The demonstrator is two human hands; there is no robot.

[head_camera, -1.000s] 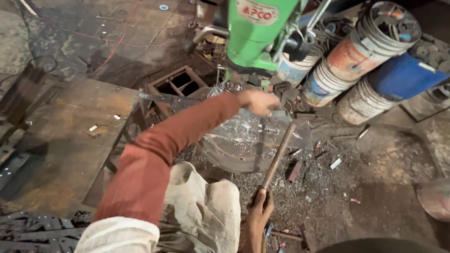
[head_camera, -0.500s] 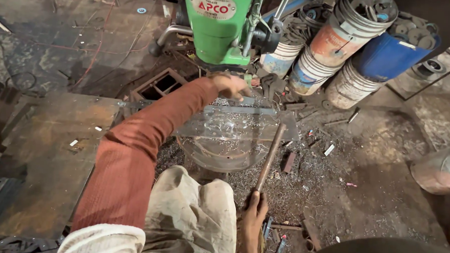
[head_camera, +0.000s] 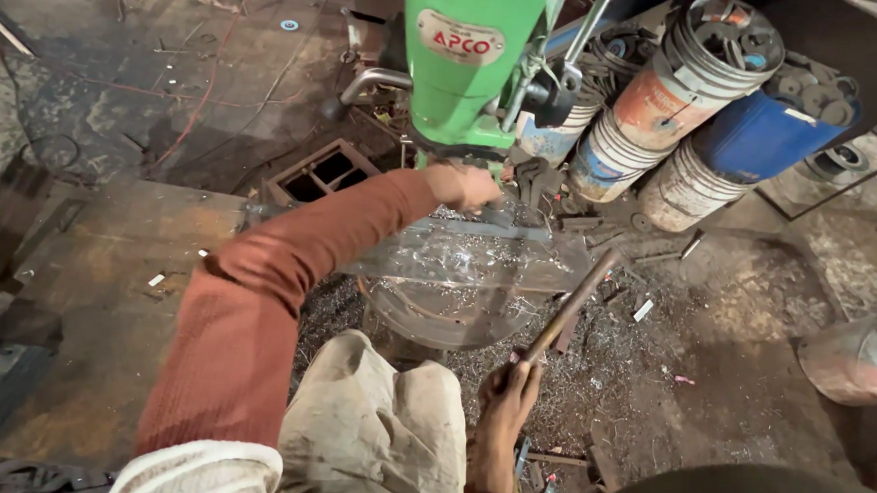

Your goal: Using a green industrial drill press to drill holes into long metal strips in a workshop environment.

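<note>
My left hand (head_camera: 470, 186), on a rust-red sleeve, reaches forward under the head of a green drilling machine (head_camera: 469, 63) and rests on a long flat metal plate (head_camera: 458, 252) lying across the machine's round table (head_camera: 446, 315). Its fingers are curled at the plate's far edge. My right hand (head_camera: 509, 395) is low near my knee and grips the bottom end of a rusty metal rod (head_camera: 572, 305), which slants up to the plate's right end. Metal shavings cover the plate and the floor around it.
Several buckets and a blue drum (head_camera: 773, 132) filled with metal rings stand at the back right. A rusty drum (head_camera: 857, 353) lies at the right edge. A square metal frame (head_camera: 320, 171) sits left of the machine, beside a large flat steel sheet (head_camera: 97, 293).
The view has shifted, so the machine and plate now sit nearer the frame's centre. My left hand stays on the plate under the machine; my right hand keeps its hold on the rod.
</note>
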